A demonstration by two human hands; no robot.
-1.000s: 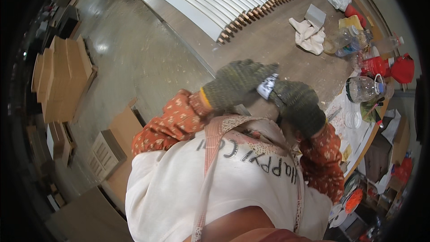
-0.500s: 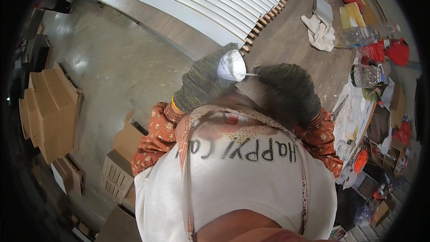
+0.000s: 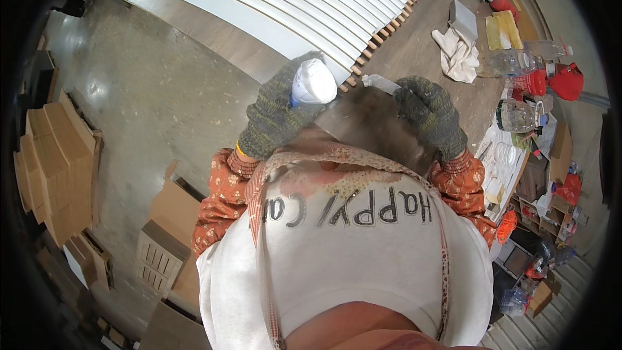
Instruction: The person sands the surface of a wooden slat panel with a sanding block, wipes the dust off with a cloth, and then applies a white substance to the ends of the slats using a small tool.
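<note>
Both my hands wear dark knitted gloves. My left hand point(image 3: 275, 113) grips a small white round container point(image 3: 313, 81), holding it up near the ends of the white slats point(image 3: 304, 6). A flat metal scraper blade point(image 3: 382, 83) sticks out to the left from my right hand point(image 3: 431, 116), which is closed around its handle. The blade tip sits just right of the container, over the brown wooden table point(image 3: 414, 58). My apron and orange patterned sleeves fill the lower middle.
A row of long white slats lies on the table at the top. White rags point(image 3: 457, 55), a grey block point(image 3: 462, 18), clear plastic bottles point(image 3: 512, 61) and red items point(image 3: 565, 81) lie at the right. Stacked cardboard boxes point(image 3: 55, 168) stand on the concrete floor at left.
My hands have moved apart. The left hand carried the white container leftward toward the slats, and the right hand with the blade shifted right and down. The view tilted slightly.
</note>
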